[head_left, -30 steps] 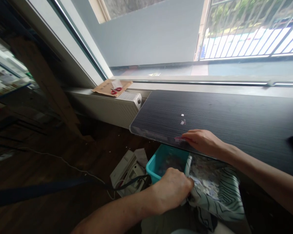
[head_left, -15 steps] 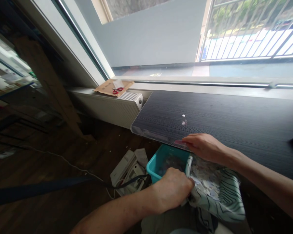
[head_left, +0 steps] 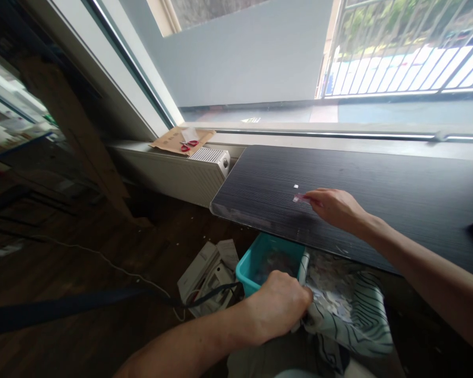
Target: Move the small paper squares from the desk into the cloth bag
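Note:
My right hand [head_left: 335, 205] is over the dark tabletop [head_left: 398, 194], its fingers pinching a small pink translucent piece [head_left: 308, 198]. The tip of that piece is at a tiny clear scrap [head_left: 296, 199] on the table; a small white square [head_left: 296, 186] lies just behind it. Below the table edge, my left hand [head_left: 281, 299] is closed where a teal bin [head_left: 243, 272] meets a cloth-lined container [head_left: 372, 307]. What its fingers grip is hidden. Greyish bits [head_left: 278, 262] lie in the bin, and many pale scraps [head_left: 335, 294] fill part of the cloth lining.
Red-handled scissors [head_left: 189, 145] rest on brown paper [head_left: 169, 142] on top of the radiator [head_left: 189, 176]. White boxes or devices [head_left: 205, 273] and a cable [head_left: 114, 262] are on the dark floor left of the bin. A dark strap [head_left: 82, 304] crosses the lower left.
My right hand has moved forward from the table's near edge to the scraps, carrying the pink piece. My left hand stays in about the same place.

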`<state>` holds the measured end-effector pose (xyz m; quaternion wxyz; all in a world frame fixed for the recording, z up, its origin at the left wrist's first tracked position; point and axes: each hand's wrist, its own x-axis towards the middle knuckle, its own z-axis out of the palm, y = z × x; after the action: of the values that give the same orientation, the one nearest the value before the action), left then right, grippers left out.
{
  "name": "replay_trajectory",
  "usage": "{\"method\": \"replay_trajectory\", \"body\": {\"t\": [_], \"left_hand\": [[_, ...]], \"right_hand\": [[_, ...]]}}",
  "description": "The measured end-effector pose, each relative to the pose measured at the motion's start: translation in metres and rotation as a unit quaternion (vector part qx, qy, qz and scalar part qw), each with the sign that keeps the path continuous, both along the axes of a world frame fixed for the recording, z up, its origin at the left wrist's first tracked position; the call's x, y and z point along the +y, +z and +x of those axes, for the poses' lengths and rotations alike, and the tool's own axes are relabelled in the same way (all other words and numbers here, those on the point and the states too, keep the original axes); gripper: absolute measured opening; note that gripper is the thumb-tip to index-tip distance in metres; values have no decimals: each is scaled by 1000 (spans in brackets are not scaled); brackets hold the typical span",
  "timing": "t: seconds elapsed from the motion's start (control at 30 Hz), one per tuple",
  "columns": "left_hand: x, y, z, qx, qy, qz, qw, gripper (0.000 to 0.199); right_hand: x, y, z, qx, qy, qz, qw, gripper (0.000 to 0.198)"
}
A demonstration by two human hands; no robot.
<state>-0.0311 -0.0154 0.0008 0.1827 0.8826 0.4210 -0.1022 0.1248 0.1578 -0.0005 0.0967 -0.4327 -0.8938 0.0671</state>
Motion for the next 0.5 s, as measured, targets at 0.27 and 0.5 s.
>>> {"method": "replay_trajectory", "body": {"t": [0.27, 0.5], "left_hand": [[1, 2, 0, -7, 2, -6, 1000, 7], [1, 0, 0, -6, 1, -8, 1000, 6]], "right_hand": [[-16, 5, -2, -18, 71, -22, 997, 36], [-22, 4, 3, 9, 78, -56, 995, 34]]}}
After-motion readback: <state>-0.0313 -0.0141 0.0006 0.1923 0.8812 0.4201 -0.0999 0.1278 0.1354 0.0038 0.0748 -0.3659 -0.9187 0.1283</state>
